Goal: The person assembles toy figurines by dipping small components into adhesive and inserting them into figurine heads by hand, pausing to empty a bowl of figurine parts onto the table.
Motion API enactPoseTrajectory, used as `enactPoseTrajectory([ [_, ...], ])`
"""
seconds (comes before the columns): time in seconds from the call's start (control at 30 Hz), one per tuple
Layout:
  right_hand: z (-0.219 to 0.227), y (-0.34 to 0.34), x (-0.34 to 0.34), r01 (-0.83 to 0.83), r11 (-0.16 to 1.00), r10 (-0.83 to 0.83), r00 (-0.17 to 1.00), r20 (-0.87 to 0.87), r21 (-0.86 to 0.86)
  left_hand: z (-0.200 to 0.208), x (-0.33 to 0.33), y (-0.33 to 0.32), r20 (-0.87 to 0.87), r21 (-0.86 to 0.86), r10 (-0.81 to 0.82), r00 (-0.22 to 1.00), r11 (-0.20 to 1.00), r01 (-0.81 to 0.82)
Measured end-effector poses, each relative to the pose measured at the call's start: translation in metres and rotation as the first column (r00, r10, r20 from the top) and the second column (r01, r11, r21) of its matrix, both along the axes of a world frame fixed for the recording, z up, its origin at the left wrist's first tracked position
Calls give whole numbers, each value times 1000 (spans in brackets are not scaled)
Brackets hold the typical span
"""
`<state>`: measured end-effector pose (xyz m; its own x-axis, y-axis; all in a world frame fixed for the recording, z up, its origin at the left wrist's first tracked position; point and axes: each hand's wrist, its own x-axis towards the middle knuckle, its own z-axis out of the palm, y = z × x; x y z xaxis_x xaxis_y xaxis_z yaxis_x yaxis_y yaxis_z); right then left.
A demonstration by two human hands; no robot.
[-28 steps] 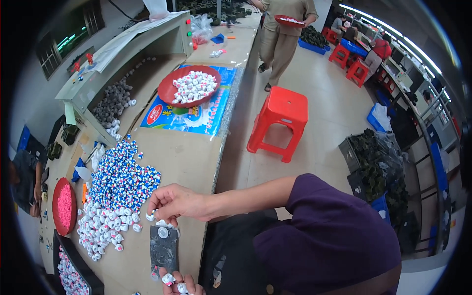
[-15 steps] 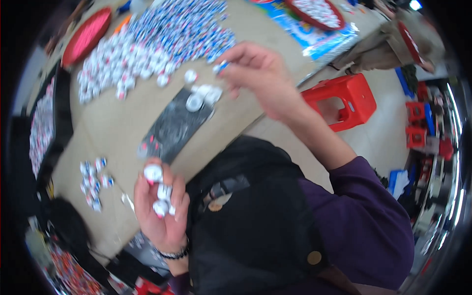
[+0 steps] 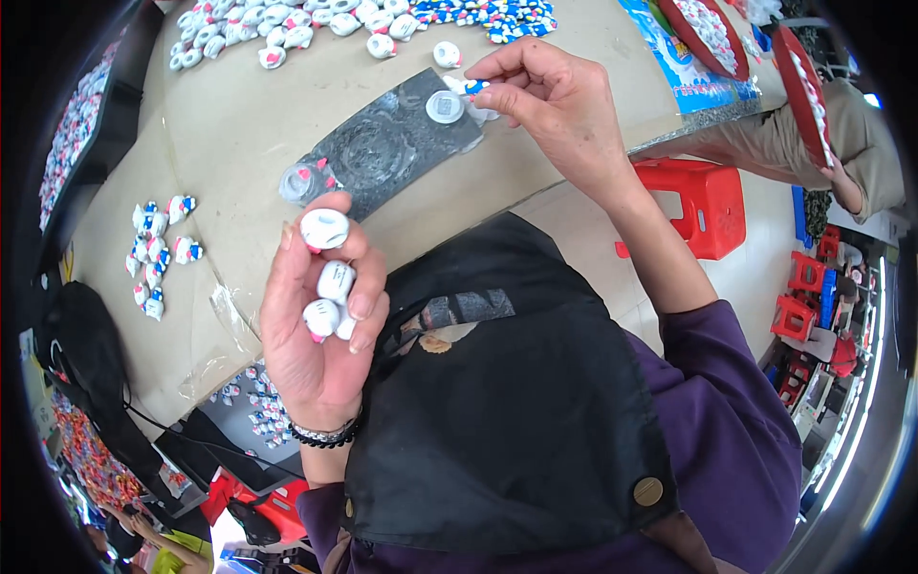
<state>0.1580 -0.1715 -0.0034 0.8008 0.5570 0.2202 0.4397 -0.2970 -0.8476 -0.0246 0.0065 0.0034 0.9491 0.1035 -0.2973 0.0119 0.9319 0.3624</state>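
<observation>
My left hand is closed around several small white figurine heads with pink bits. One white head, a hole in its face, is held up between thumb and fingertips; the others rest against the palm. Thumb and forefinger of my right hand pinch a small blue, white and yellow figurine body, partly hidden by the fingers. Below that hand lies a dark grey slab with a smeared surface. On it stand a round white cap and a clear round cap beside small pink pieces.
White heads and blue bodies are heaped along the far side. Several assembled figurines lie on the left. A red stool stands right of the table. At far right, another person's hand holds a red tray.
My right hand has moved from the heap of bodies to above the slab's far end, carrying the body. The view has shifted, and the left hand still holds the heads.
</observation>
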Motion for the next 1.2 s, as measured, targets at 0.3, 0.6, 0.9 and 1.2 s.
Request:
enactPoseTrajectory([
  [0.3,5,5,8,-16,994,52,944,326,-112,-10,9,-4,-23,-87,-73,997,994,71],
  [0.6,3,1,10,-53,997,67,934,352,-49,-10,8,-10,-97,-126,-127,987,985,115],
  [0.9,-4,6,15,-98,995,90,909,407,-2,-11,2,-7,-86,-48,-109,990,993,105],
  [1.2,1,14,17,-176,966,253,778,575,-187,-16,10,-10,-83,-33,-92,992,995,90],
])
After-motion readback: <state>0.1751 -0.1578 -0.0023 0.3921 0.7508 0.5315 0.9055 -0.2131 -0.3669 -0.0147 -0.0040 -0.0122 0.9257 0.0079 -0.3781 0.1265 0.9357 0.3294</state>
